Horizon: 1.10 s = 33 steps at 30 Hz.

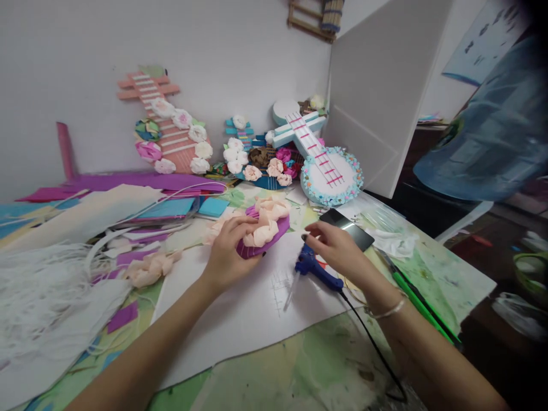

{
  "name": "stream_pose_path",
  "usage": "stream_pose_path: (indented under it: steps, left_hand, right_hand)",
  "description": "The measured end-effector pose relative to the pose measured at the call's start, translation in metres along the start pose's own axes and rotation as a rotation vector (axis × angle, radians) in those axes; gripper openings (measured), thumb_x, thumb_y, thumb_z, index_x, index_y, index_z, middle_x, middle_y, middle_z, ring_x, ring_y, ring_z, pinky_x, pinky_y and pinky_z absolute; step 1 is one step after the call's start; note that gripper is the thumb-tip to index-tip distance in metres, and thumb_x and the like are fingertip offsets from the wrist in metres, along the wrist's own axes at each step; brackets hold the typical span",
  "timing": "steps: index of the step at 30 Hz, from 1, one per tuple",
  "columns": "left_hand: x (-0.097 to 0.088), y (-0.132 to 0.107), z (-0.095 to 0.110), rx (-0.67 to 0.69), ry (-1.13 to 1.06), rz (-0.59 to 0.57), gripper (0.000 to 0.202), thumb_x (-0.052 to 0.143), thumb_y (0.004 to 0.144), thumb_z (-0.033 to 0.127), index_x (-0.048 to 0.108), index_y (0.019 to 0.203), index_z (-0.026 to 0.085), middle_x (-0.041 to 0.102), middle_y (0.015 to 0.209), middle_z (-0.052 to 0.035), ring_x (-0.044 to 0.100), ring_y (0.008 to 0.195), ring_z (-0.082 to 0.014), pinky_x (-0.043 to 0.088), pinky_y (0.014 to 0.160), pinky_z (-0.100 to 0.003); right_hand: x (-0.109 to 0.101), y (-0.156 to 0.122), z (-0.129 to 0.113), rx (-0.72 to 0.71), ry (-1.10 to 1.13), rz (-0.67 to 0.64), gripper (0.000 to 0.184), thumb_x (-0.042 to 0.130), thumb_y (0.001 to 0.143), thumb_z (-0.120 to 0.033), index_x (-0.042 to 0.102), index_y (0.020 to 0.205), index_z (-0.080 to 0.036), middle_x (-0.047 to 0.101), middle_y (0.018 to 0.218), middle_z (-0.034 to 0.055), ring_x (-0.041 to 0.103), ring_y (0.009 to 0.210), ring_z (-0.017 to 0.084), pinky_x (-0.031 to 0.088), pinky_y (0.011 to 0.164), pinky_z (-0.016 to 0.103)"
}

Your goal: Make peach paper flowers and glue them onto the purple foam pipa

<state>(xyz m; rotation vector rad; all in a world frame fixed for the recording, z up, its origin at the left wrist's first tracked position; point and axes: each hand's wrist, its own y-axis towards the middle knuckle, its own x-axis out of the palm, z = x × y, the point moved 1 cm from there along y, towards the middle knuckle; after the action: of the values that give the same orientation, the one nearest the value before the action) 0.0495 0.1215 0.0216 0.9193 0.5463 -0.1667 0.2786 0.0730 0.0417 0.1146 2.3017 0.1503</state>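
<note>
My left hand (233,248) is closed around the edge of a small purple craft piece (280,228). Peach crepe-paper flowers (263,229) sit on its face, and thin pale strings show near its lower edge. To the right, my right hand (331,242) has its fingers curled together just above a blue hot glue gun (314,267); whether something small is between the fingertips is hidden. The glue gun rests over a white sheet (240,317), a clear glue stick (291,292) poking out of it and its black cord trailing toward the front edge.
Paper-flowered instrument crafts, one pink (166,137) and one white and blue (323,165), lean at the back. Beyond my right hand lie a phone (349,228) and a green cutter (422,302). White paper strips (43,302) pile up at left. A large water bottle (479,131) stands right.
</note>
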Motion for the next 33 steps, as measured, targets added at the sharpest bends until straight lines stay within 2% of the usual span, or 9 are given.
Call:
stream_pose_path:
  steps: [4,7,13,15,23,25,28,30,33]
  left_hand:
    - [-0.001,-0.003,-0.001,0.032,0.024,0.007,0.030,0.069,0.066,0.012,0.061,0.095,0.019,0.061,0.110,-0.0107,0.056,0.107,-0.0277,0.044,0.094,-0.045]
    - [-0.004,-0.008,0.000,0.066,0.076,-0.019,0.035,0.068,0.068,0.011,0.061,0.102,0.019,0.061,0.110,-0.0109,0.055,0.110,-0.0279,0.043,0.096,-0.046]
    - [-0.010,-0.025,-0.004,0.181,0.198,-0.028,0.039,0.066,0.072,0.009,0.057,0.108,0.020,0.057,0.112,-0.0125,0.051,0.111,-0.0289,0.043,0.094,-0.047]
    - [-0.013,-0.031,-0.005,0.232,0.231,-0.029,0.040,0.066,0.073,0.008,0.056,0.109,0.020,0.055,0.114,-0.0136,0.050,0.112,-0.0293,0.043,0.095,-0.048]
    - [-0.028,-0.047,0.008,0.257,0.214,-0.283,0.046,0.067,0.076,0.022,0.055,0.121,0.016,0.050,0.128,-0.0174,0.039,0.124,-0.0345,0.036,0.101,-0.054]
    - [-0.032,-0.045,0.009,0.238,0.175,-0.229,0.033,0.061,0.081,0.017,0.059,0.114,0.016,0.054,0.123,-0.0157,0.044,0.119,-0.0313,0.038,0.098,-0.051]
    - [-0.036,-0.039,0.008,0.166,0.151,-0.095,0.022,0.053,0.085,0.008,0.065,0.100,0.018,0.063,0.098,-0.0091,0.053,0.098,-0.0220,0.044,0.086,-0.041]
    - [-0.037,-0.035,0.009,0.161,0.141,-0.108,0.019,0.057,0.084,0.008,0.066,0.097,0.019,0.066,0.086,-0.0053,0.053,0.087,-0.0187,0.045,0.078,-0.034]
    - [-0.036,-0.035,0.013,0.245,0.170,-0.195,0.016,0.062,0.082,0.010,0.066,0.093,0.020,0.069,0.086,-0.0031,0.051,0.086,-0.0181,0.044,0.077,-0.032]
  right_hand:
    - [0.027,0.027,-0.008,0.294,0.766,-0.175,0.023,0.048,0.087,-0.036,0.054,0.092,-0.014,0.067,0.082,0.0092,0.062,0.052,0.013,0.047,0.049,0.024]
    - [0.045,0.035,-0.013,0.347,0.996,-0.235,0.020,0.049,0.087,-0.031,0.056,0.083,-0.013,0.067,0.065,0.0079,0.064,0.052,0.014,0.051,0.051,0.023]
    - [0.059,0.027,-0.018,0.345,1.082,-0.266,0.014,0.052,0.083,-0.024,0.057,0.092,-0.014,0.069,0.066,0.0063,0.067,0.055,0.015,0.056,0.055,0.025]
    - [0.061,0.022,-0.019,0.322,1.121,-0.282,0.019,0.056,0.078,-0.018,0.057,0.097,-0.016,0.069,0.068,0.0042,0.068,0.058,0.015,0.058,0.060,0.026]
    - [0.073,0.014,-0.015,0.275,1.107,-0.211,0.043,0.052,0.064,-0.008,0.050,0.105,-0.020,0.067,0.066,-0.0019,0.068,0.058,0.016,0.058,0.061,0.030]
    - [0.075,0.013,-0.015,0.274,1.075,-0.198,0.042,0.052,0.064,-0.009,0.049,0.105,-0.020,0.067,0.066,-0.0017,0.068,0.059,0.016,0.057,0.060,0.030]
    - [0.074,0.010,-0.017,0.250,1.048,-0.169,0.041,0.053,0.065,-0.011,0.048,0.105,-0.019,0.068,0.072,-0.0006,0.068,0.063,0.016,0.057,0.063,0.031]
    - [0.073,0.007,-0.020,0.205,1.053,-0.160,0.041,0.054,0.066,-0.012,0.046,0.105,-0.019,0.069,0.075,-0.0003,0.069,0.065,0.016,0.057,0.066,0.032]
    - [0.072,0.002,-0.022,0.150,1.053,-0.163,0.038,0.054,0.068,-0.015,0.045,0.104,-0.020,0.068,0.072,-0.0016,0.068,0.064,0.016,0.057,0.066,0.034]
